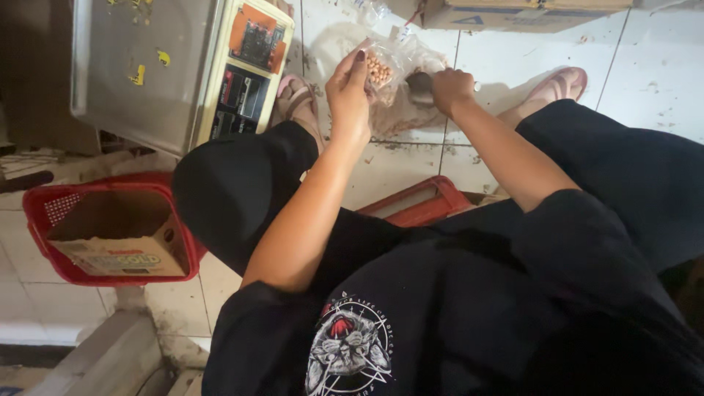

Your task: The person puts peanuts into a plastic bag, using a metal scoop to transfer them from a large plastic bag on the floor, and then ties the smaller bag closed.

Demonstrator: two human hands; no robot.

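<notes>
Left hand: the left hand [350, 95] is raised over the floor, fingers pinched on the top edge of a small clear bag [381, 67], holding its mouth up and open.
Right hand: the right hand [451, 88] is closed around something small and dark, seemingly a scoop [420, 86], just beside the bag; the fist hides most of it, so I cannot tell its exact shape.
Small bag: it hangs from the left fingers, between the two hands, above the floor. Tan, round pieces like peanuts [378, 71] fill its lower part.
Big sack: a larger crumpled plastic sack [411, 110] lies on the tiled floor [645, 73] right under the hands; its contents are hard to make out.
Scale: a weighing scale [183, 66] with a grey metal pan sits to the left, well apart from the bag; nothing rests on the pan.
Basket: a red basket [37, 213] on the floor at lower left holds a cardboard box [121, 238].
Other: a second red rim [422, 205] shows between the knees; a cardboard carton [513, 15] stands at the top edge.
Progress: judging by the bag, filling is partly done, as it holds some nuts but looks far from full. It is still open, not tied, and not on the scale.
</notes>
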